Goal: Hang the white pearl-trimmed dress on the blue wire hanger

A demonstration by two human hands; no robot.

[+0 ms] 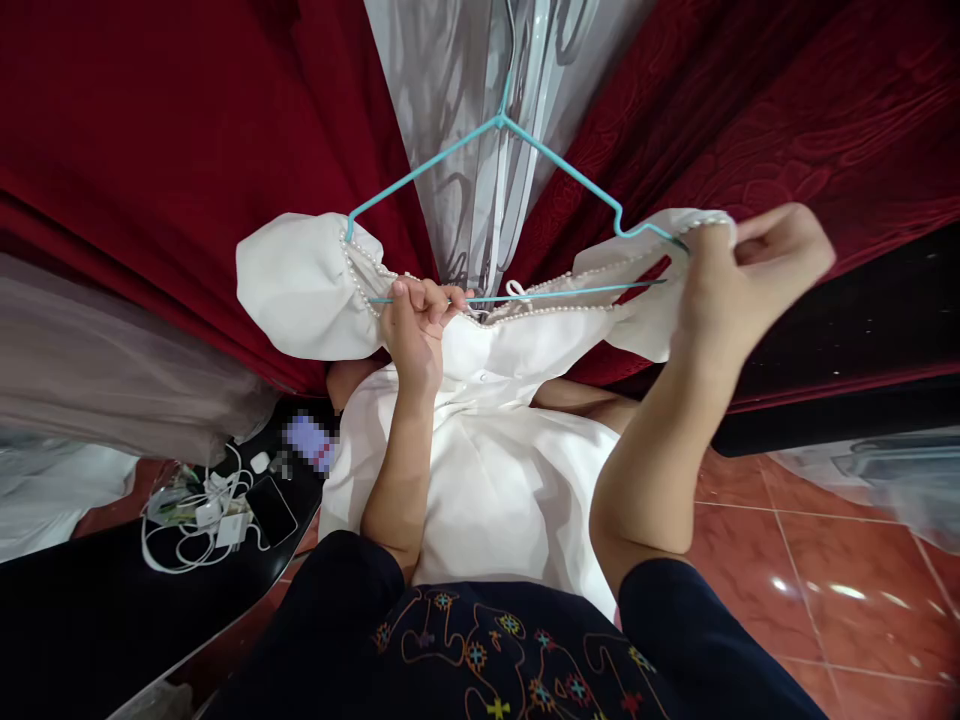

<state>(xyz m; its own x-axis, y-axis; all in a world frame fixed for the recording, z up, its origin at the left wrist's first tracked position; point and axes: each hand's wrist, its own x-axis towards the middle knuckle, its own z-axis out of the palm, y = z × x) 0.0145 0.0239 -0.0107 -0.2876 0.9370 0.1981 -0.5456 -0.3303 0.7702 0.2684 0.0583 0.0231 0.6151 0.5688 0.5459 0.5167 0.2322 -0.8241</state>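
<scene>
A white dress with puffed sleeves and a pearl-beaded neckline hangs in front of me, its skirt spread over my lap. Inside its neckline is a light-blue wire hanger, whose hook rises at the top centre. My left hand is closed with bent fingers at the neckline and the hanger's lower bar, left of the middle. At the right shoulder, my right hand pinches the beaded edge of the dress near the hanger's end. Part of that hanger end is hidden by cloth and hand.
Dark red curtains hang on both sides, with clear plastic covers between them. On the black table at left lie a phone, white cables and a charger. Red floor tiles show at right.
</scene>
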